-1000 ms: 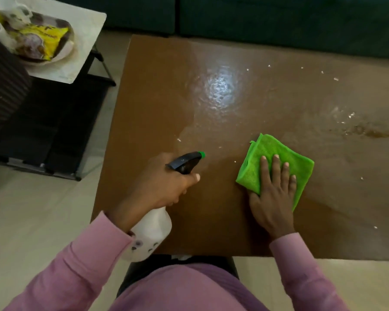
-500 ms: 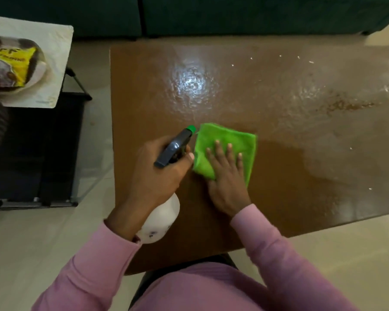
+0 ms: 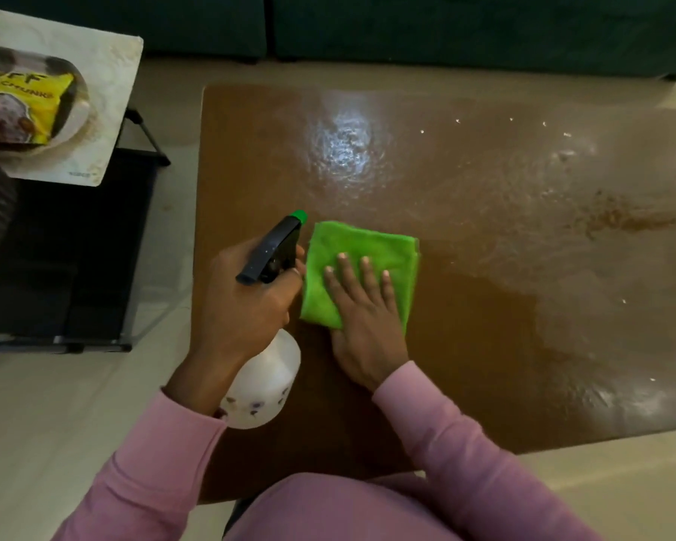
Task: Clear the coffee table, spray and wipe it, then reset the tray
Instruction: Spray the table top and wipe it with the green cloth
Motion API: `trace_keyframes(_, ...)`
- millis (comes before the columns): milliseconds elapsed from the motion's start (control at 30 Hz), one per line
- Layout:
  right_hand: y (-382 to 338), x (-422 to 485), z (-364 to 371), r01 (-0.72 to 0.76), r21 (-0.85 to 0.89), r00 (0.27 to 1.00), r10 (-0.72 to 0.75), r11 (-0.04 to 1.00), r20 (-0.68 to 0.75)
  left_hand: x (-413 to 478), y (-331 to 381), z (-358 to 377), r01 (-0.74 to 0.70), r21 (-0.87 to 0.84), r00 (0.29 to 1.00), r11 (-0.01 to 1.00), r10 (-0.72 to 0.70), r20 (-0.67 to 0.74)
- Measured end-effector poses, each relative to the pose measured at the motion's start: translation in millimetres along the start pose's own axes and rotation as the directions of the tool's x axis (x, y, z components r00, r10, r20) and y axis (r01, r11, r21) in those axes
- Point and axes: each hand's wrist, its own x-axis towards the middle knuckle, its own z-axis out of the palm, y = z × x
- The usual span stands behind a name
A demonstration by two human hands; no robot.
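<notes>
Green cloth (image 3: 361, 244) is lying on the wet table (image 3: 484, 345) under my flat, straight-fingered right hand (image 3: 361, 329). My left hand (image 3: 242, 302) is gripping the spray bottle (image 3: 266, 380) just beside it, so I'm risking bumping them together or smearing the stain (image 3: 617, 220).

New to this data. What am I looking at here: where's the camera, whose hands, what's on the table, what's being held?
No robot here: the grips are a person's two bare hands. The single camera sits on the person's head, looking forward and down, so the arms enter from below. The left hand grips a white spray bottle by its dark trigger head. The right hand presses flat, fingers straight, on a folded green cloth lying on the brown coffee table. The tabletop shows a wet sheen, pale crumbs and a darker stain at the right. At far left, a yellow snack packet lies in a shallow dish.
</notes>
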Motion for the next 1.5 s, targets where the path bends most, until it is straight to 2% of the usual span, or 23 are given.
trace_keyframes(67, -10, -4, 7, 0.066, 0.001, 0.997, -0.066, 0.998, 0.025, 3, 0, 0, 0.012, 0.000, 1.000, 1.000, -0.012, -0.002)
trace_keyframes(133, 14, -9, 2, 0.042, 0.010, 0.999, -0.042, 0.999, -0.001, 6, 2, 0, 0.050, -0.033, 0.999, 0.998, -0.050, 0.008)
trace_keyframes(267, 86, -8, -17, -0.178, -0.001, 0.980, 0.177, 0.984, -0.090, 12, 8, -2, 0.063, -0.034, 0.996, 0.997, -0.061, 0.060)
trace_keyframes(367, 82, 13, -23, -0.280, 0.006, 0.958, 0.280, 0.960, -0.070, 15, 12, -2, 0.038, -0.027, 0.999, 0.999, -0.037, 0.027)
trace_keyframes(433, 49, 28, -21, -0.212, -0.008, 0.976, 0.211, 0.977, -0.061, 14, 12, -2, 0.032, -0.036, 0.999, 0.999, -0.032, -0.011)
trace_keyframes(533, -4, 34, -7, 0.003, -0.023, 1.000, -0.003, 1.000, -0.001, 13, 11, -1, 0.020, -0.040, 0.999, 0.999, -0.022, -0.049)
trace_keyframes(600, -13, 25, -2, 0.093, -0.016, 0.995, -0.093, 0.996, 0.020, 13, 12, 1, 0.013, -0.032, 0.998, 0.999, -0.015, -0.057)
trace_keyframes(733, 43, -4, -5, 0.055, -0.053, 0.998, -0.056, 0.997, -0.013, 16, 12, 3, 0.054, -0.035, 0.997, 0.998, -0.056, -0.054)
trace_keyframes(867, 101, 7, -26, -0.110, -0.042, 0.993, 0.108, 0.993, -0.050, 16, 12, 1, 0.077, -0.029, 0.996, 0.997, -0.078, -0.037)
trace_keyframes(967, 92, 43, -32, -0.229, -0.030, 0.973, 0.227, 0.973, -0.050, 15, 12, 1, 0.075, -0.013, 0.996, 0.997, -0.076, -0.054)
trace_keyframes(1033, 65, 62, -29, -0.181, -0.043, 0.983, 0.179, 0.983, -0.041, 16, 12, 2, 0.079, -0.015, 0.995, 0.997, -0.079, -0.060)
trace_keyframes(1100, 36, 64, -22, -0.051, -0.065, 0.999, 0.049, 0.997, -0.021, 17, 13, 5, 0.064, 0.002, 0.997, 0.998, -0.064, -0.052)
trace_keyframes(1200, 35, 43, -15, 0.071, -0.053, 0.997, -0.071, 0.996, -0.003, 20, 14, 9, 0.072, 0.037, 0.996, 0.997, -0.070, -0.047)
trace_keyframes(1300, 86, 29, -22, -0.019, -0.027, 0.997, 0.017, 0.999, -0.078, 22, 13, 9, 0.105, 0.058, 0.994, 0.993, -0.102, -0.046)
trace_keyframes(1400, 137, 42, -45, -0.243, -0.005, 0.967, 0.242, 0.970, -0.086, 24, 12, 8, 0.122, 0.066, 0.992, 0.990, -0.120, -0.042)
trace_keyframes(1467, 140, 63, -52, -0.340, -0.016, 0.938, 0.338, 0.940, -0.073, 25, 11, 9, 0.127, 0.067, 0.992, 0.990, -0.124, -0.039)
trace_keyframes(1500, 131, 75, -53, -0.334, -0.033, 0.941, 0.330, 0.942, -0.079, 26, 10, 10, 0.130, 0.070, 0.991, 0.989, -0.128, -0.036)
